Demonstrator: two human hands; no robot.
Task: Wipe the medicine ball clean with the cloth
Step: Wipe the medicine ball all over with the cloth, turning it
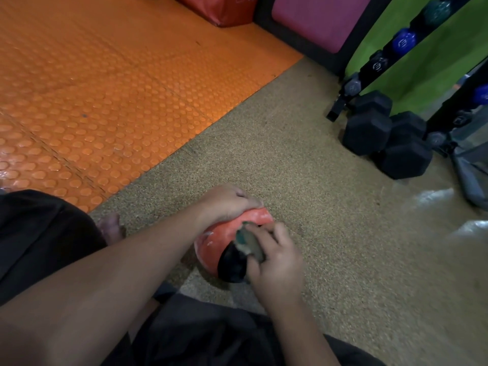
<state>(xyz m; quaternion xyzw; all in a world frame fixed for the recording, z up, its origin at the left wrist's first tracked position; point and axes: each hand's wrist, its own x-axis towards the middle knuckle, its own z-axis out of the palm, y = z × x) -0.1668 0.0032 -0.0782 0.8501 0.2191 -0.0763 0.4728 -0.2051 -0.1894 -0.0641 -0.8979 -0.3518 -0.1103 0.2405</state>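
A red-orange medicine ball with a black patch lies on the speckled tan floor, just in front of my knees. My left hand rests over its top far side, fingers curved down around it, holding it in place. My right hand grips a small, dirty grey-green cloth and presses it against the ball's right side, beside the black patch. Most of the cloth is hidden under my fingers.
An orange studded mat covers the floor to the left and far side. Black hex dumbbells and a dumbbell rack stand at the right. A grey bag sits at the right edge. My bare foot is left of the ball.
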